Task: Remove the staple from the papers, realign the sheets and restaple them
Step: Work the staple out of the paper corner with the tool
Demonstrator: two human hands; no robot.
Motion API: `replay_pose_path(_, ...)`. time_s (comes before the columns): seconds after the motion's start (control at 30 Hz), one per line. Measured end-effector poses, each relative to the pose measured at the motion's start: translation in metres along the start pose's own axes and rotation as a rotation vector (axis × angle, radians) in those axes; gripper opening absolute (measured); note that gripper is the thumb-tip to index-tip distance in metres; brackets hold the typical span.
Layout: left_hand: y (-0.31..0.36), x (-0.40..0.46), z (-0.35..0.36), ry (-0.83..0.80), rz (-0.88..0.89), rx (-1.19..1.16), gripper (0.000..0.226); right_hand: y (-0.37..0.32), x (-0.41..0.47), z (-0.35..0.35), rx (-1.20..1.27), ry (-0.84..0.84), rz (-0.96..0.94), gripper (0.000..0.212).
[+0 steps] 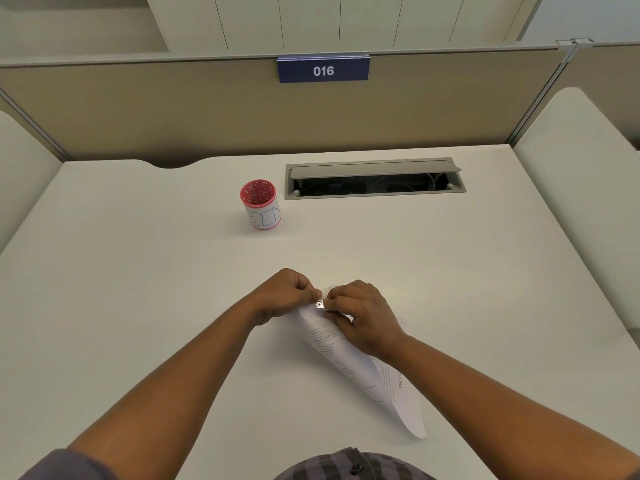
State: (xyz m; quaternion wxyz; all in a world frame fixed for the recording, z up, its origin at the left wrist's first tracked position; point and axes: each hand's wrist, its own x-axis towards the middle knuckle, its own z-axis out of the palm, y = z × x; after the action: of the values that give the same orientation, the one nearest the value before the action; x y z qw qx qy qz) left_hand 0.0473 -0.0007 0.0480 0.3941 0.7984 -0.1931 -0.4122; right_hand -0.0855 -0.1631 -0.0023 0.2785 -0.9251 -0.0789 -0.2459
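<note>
A stack of printed papers (349,355) was seen lying on a white counter (138,271), fanning toward 5 o'clock. Its top corner was pinched in the grip of the left hand (285,292). A small metal tool (321,304) — likely a staple remover — was held against that corner by the grip of the right hand (363,315). A red cup (260,204) was placed well apart at 11 o'clock, beside an open cable tray (375,178).
</note>
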Motion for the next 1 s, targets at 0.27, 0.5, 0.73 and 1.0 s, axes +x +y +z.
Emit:
replay_pose_path(0.27,0.002,0.0,-0.002,-0.014,0.008,0.017,0.03,-0.002,0.0,-0.001,-0.154,0.085,-0.182,0.016)
replay_pose_path(0.5,-0.003,0.0,-0.003,-0.015,0.02,0.027,0.032,0.001,-0.006,-0.002,-0.006,0.061,0.061,0.014)
replay_pose_path(0.73,-0.002,0.0,-0.005,-0.046,0.045,0.029,0.025,-0.007,0.001,-0.011,0.356,0.06,0.649,0.021)
replay_pose_path(1.0,-0.002,0.002,-0.005,-0.026,0.097,-0.011,0.02,-0.012,0.014,-0.024,1.032,0.054,1.058,0.025)
